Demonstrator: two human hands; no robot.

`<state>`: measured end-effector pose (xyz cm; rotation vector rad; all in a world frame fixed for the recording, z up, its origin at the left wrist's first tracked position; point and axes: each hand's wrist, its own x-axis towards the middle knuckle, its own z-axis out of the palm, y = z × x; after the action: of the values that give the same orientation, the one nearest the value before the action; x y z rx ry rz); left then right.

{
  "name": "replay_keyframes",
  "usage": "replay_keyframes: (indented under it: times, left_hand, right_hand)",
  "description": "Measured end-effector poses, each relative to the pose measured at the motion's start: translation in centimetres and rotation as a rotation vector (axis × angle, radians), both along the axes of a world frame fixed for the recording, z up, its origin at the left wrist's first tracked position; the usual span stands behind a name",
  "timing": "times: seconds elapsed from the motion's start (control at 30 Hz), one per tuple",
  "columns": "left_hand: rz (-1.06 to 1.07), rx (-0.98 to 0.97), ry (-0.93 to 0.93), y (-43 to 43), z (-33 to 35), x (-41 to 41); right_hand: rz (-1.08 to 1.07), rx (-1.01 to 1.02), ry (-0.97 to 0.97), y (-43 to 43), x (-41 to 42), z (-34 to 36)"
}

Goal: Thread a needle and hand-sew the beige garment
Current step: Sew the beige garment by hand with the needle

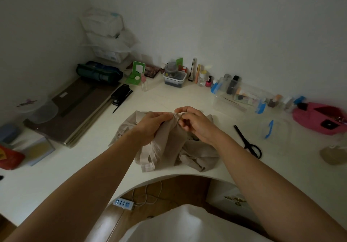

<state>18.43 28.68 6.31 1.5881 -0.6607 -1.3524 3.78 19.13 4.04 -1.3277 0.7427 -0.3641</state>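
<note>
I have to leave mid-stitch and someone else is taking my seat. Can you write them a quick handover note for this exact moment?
Left hand: grips the beige garment and holds a fold of it raised above the white table.
Right hand: its fingers are curled and pinch the top of that fold. Any needle or thread there is too small to make out.
Black scissors: lying on the table to the right of the garment, untouched.
Done: the garment is held at the sewing spot. Whether the needle is threaded cannot be seen.
Left: probably to finish stitching the fold, then cut the thread.
</note>
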Motion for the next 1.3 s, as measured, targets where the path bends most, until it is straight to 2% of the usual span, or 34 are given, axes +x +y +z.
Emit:
replay_keyframes:
  times: [0.2, 0.4, 0.6, 0.7, 0.8, 1.1, 1.2, 1.3]
  left_hand:
    - [-0.049, -0.026, 0.079, -0.1, -0.2, -0.1]
    - [-0.018, 0.036, -0.022, -0.3, -0.4, 0.2]
    - [-0.012, 0.010, -0.018, -0.6, -0.3, 0.0]
    - [0.030, 0.035, -0.098, -0.7, -0.2, 0.0]
    - [0.069, 0.065, -0.245, -0.8, -0.1, -0.1]
    - [0.011, 0.052, -0.366, -1.4, 0.2, -0.8]
    - [0.020, 0.060, -0.408, -1.8, 0.2, -0.9]
    - [0.068, 0.100, -0.447, -1.7, -0.3, -0.5]
  right_hand:
    - [0.024, -0.033, -0.033, 0.3, 0.6, 0.1]
    - [0.019, -0.190, 0.075, 0.3, 0.4, 0.2]
    - [0.039, -0.260, 0.077, 0.3, 0.8, 0.5]
    - [0.037, -0.254, 0.127, 0.2, 0.8, 0.6]
    - [-0.015, -0.396, 0.185, 0.2, 0.8, 0.3]
    - [-0.105, -0.706, 0.042, -0.2, 1.6, 0.5]
    - [-0.141, -0.672, -0.035, 0.2, 2.0, 0.8]
    - [-0.269, -0.561, -0.149, 0.3, 1.9, 1.8]
